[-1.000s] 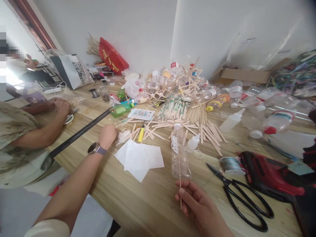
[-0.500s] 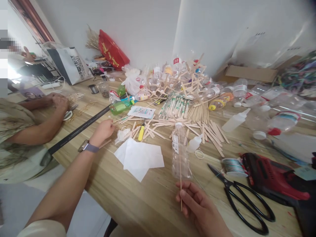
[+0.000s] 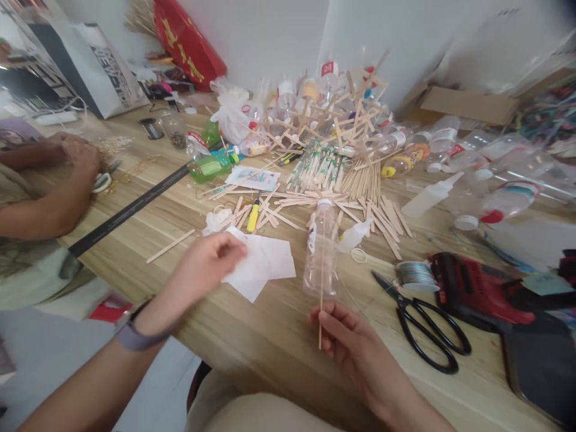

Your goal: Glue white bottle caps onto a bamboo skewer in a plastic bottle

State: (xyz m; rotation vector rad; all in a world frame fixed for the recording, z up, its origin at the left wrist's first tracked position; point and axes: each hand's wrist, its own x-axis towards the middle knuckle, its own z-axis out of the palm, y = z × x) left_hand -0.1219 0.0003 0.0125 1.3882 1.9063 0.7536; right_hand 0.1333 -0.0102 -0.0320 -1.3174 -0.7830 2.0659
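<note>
My right hand [image 3: 346, 336] pinches a thin wooden stick [image 3: 321, 327] near its lower end and holds it upright. Behind the stick stands a clear plastic bottle [image 3: 321, 258] with a white cap. Over the left edge of some white paper sheets [image 3: 270, 258] is my left hand [image 3: 220, 258], its fingers curled and smeared by motion. Whether anything is between them I cannot make out. To the left of that hand, a flat wooden stick [image 3: 171, 246] lies on the table.
Black scissors [image 3: 423, 324], a wire spool [image 3: 417, 276] and a red-black tool [image 3: 481, 294] lie at right. Craft sticks [image 3: 310, 198], a yellow-handled tool [image 3: 253, 217], glue bottles [image 3: 434, 195] and piled plastic bottles fill the back. A co-worker's hands [image 3: 76, 153] are at left.
My left hand has come back toward me and right, from beside the craft sticks to the paper. The right hand keeps its stick. The view has tipped downward.
</note>
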